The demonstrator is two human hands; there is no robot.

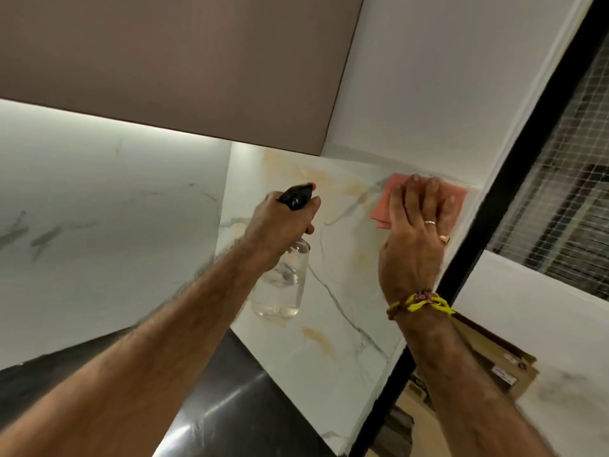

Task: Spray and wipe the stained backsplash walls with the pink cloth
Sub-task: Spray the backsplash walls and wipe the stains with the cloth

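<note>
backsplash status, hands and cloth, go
Left hand grips spray bottle. Right hand presses pink cloth flat on backsplash, top corner. Orange stains remain. Nothing in the way.

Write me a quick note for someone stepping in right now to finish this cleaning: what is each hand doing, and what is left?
Left hand: grips the spray bottle by its black head, nozzle toward the side wall.
Right hand: flat, pressing the pink cloth against the top right corner of that wall.
Done: hard to tell; the cloth sits at the top edge, so wiping looks barely begun.
Left: yellowish stains show left of the cloth under the cabinet, and another lower down near the counter. Spray and wipe these, then check the back wall.
</note>
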